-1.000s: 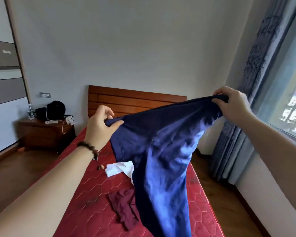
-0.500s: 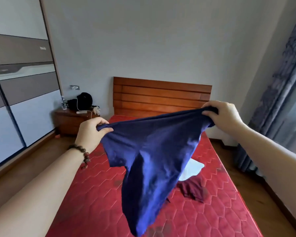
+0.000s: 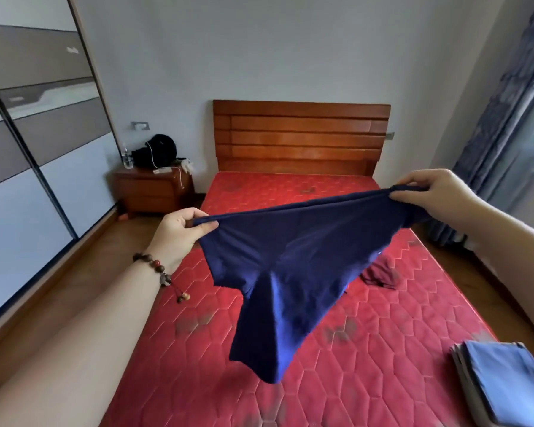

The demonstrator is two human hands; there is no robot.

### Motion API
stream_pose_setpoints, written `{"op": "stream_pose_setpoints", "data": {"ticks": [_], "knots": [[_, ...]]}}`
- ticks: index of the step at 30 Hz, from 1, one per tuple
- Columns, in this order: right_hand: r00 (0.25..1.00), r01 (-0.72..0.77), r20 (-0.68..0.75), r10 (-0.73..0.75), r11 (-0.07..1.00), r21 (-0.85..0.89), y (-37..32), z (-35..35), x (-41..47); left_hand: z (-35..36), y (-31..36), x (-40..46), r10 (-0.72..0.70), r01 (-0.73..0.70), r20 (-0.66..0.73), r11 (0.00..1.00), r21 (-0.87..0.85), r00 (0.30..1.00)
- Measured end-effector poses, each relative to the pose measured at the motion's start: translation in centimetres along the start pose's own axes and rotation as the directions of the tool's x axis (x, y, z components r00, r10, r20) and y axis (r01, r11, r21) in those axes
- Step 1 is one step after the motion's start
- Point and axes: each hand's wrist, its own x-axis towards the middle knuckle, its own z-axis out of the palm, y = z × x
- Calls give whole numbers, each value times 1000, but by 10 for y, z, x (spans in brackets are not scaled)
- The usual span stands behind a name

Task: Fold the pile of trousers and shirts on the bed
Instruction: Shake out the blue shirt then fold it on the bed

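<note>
Left hand [image 3: 179,234] pinches one end of dark navy cloth garment [image 3: 285,263], thumb on top; beaded bracelet [image 3: 159,269] on wrist. Right hand [image 3: 435,195] pinches other end, fingers curled round edge. Garment hangs stretched between hands above red quilted mattress [image 3: 367,349]. Crumpled maroon garment [image 3: 381,274] lies behind; folded blue stack [image 3: 506,383] near right corner.

Bare forearms, beaded bracelet [image 3: 154,266] (dangling tassel) on left wrist
</note>
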Motion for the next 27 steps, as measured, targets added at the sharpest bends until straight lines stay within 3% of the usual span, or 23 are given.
{"op": "stream_pose_setpoints", "data": {"ticks": [4, 7, 11, 17, 23, 27], "knots": [[990, -11, 142, 19, 998, -54, -18, -8, -24, -23, 8, -33, -45, 56, 70, 985, -165, 997], [980, -39, 193, 36, 999, 9, -30, -17, -26, -35, 18, -54, -75, 106, 111, 946, -307, 991], [973, -60, 225, 49, 997, 39, -44, -13, -21, -42, 25, -71, -101, 118, 68, 935, -336, 993], [950, -50, 302, 83, 992, -114, -25, 40, -17, -34, -29, -91, -203, 203, 12, 973, -112, 979], [882, -35, 446, 154, 964, -263, 41, 151, 15, -28, -149, -79, -297, 302, -51, 941, 153, 953], [861, 34, 487, 151, 936, -350, 101, 243, 59, -21, -243, -47, -374, 375, -49, 901, 219, 926]]}}
